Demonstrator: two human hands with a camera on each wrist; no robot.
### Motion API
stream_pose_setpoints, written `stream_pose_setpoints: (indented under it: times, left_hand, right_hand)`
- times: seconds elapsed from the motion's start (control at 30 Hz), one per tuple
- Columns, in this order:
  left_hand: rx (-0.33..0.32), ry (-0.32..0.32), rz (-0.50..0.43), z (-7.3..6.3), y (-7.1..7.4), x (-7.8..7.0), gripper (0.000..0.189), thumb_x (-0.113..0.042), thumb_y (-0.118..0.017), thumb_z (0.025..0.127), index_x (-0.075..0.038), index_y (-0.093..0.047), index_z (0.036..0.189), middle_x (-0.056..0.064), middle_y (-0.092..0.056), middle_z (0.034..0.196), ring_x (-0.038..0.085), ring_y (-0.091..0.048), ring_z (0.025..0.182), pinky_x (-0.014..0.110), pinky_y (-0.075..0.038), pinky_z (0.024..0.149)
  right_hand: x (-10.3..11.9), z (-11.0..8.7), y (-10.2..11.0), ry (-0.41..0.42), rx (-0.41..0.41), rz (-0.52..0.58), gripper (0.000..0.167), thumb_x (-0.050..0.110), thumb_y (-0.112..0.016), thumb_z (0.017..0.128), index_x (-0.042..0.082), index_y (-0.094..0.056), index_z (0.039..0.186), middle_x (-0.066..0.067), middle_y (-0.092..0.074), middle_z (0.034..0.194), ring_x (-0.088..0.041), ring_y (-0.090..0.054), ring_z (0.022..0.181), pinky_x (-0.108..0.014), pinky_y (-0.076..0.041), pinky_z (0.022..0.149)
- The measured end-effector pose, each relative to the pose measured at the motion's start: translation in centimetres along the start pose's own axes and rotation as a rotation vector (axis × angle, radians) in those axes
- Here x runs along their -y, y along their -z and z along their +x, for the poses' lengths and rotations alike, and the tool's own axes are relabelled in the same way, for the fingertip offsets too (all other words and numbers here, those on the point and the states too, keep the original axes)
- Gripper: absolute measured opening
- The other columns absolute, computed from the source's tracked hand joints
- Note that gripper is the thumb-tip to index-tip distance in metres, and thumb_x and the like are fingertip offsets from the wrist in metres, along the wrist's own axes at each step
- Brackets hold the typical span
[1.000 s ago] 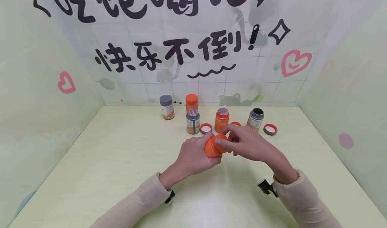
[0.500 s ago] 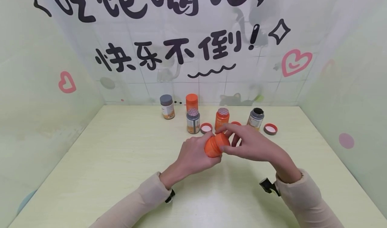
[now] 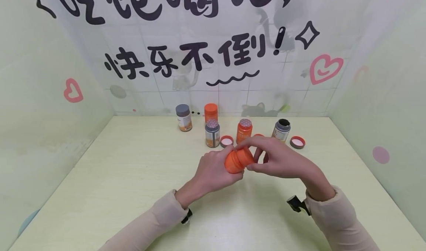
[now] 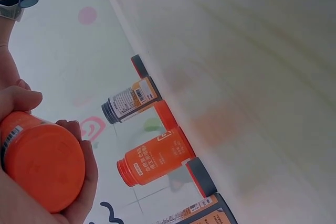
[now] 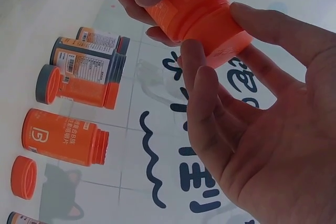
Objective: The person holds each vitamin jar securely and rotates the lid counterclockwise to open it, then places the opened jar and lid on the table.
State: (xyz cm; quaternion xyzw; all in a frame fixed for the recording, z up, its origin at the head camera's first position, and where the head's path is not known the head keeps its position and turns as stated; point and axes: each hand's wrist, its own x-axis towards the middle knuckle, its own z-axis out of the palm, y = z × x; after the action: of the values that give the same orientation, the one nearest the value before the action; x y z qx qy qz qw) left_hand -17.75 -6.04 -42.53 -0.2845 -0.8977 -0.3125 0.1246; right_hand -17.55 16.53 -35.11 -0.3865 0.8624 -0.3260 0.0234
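My left hand (image 3: 214, 171) grips an orange pill bottle (image 3: 233, 163) off the table, tilted with its capped end toward the right. The left wrist view shows the round bottom of the bottle (image 4: 47, 166). At the other end, my right hand (image 3: 281, 158) pinches the orange screw cap (image 3: 245, 157). In the right wrist view its thumb lies on one side of the cap (image 5: 218, 32) and the fingertips on the other. The cap sits on the bottle's neck. Behind the hands stands an orange bottle (image 3: 244, 131) with a printed seal over its mouth.
Along the back stand a capped grey bottle (image 3: 184, 118), a capped orange bottle (image 3: 211, 112), a sealed grey bottle (image 3: 212, 136) and a grey bottle (image 3: 281, 131) with a dark mouth. Loose caps lie beside them: one grey-red (image 3: 227, 141), another grey-red (image 3: 297, 142), one orange (image 5: 24, 177).
My right thumb has slid off the top of the cap to its near edge, and the right wrist has shifted slightly right. The left hand and bottle have stayed almost still.
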Motion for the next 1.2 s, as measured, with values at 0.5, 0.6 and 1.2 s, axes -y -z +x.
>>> stream_pose_setpoints:
  times: [0.5,0.6,1.2]
  left_hand:
    - [0.031,0.02,-0.024,0.1,0.0,-0.1,0.038,-0.032,-0.081,0.08,-0.02,-0.057,0.108,-0.01,-0.063,0.076,0.004,-0.056,0.06,0.021,-0.05,0.059]
    - [0.047,0.037,-0.04,0.0,0.0,-0.2,0.038,-0.032,-0.081,0.08,-0.02,-0.057,0.107,-0.01,-0.063,0.076,0.004,-0.056,0.06,0.021,-0.05,0.058]
    - [0.077,0.084,-0.139,0.1,-0.1,-1.0,0.04,-0.03,-0.081,0.081,-0.019,-0.059,0.111,-0.008,-0.069,0.085,0.004,-0.06,0.067,0.023,-0.051,0.064]
  right_hand:
    - [-0.2,-0.7,1.4,-0.055,-0.005,0.008,0.051,0.012,-0.082,0.087,0.022,-0.065,0.134,0.006,-0.068,0.121,-0.014,-0.063,0.087,-0.029,-0.059,0.068]
    - [-0.2,-1.1,2.1,-0.102,-0.003,-0.005,0.052,0.012,-0.082,0.086,0.024,-0.065,0.134,0.008,-0.067,0.117,-0.015,-0.063,0.09,-0.029,-0.06,0.071]
    - [-2.1,-4.4,6.5,-0.234,-0.057,-0.09,0.046,0.017,-0.081,0.088,0.022,-0.063,0.13,0.004,-0.068,0.111,-0.01,-0.069,0.085,-0.027,-0.059,0.073]
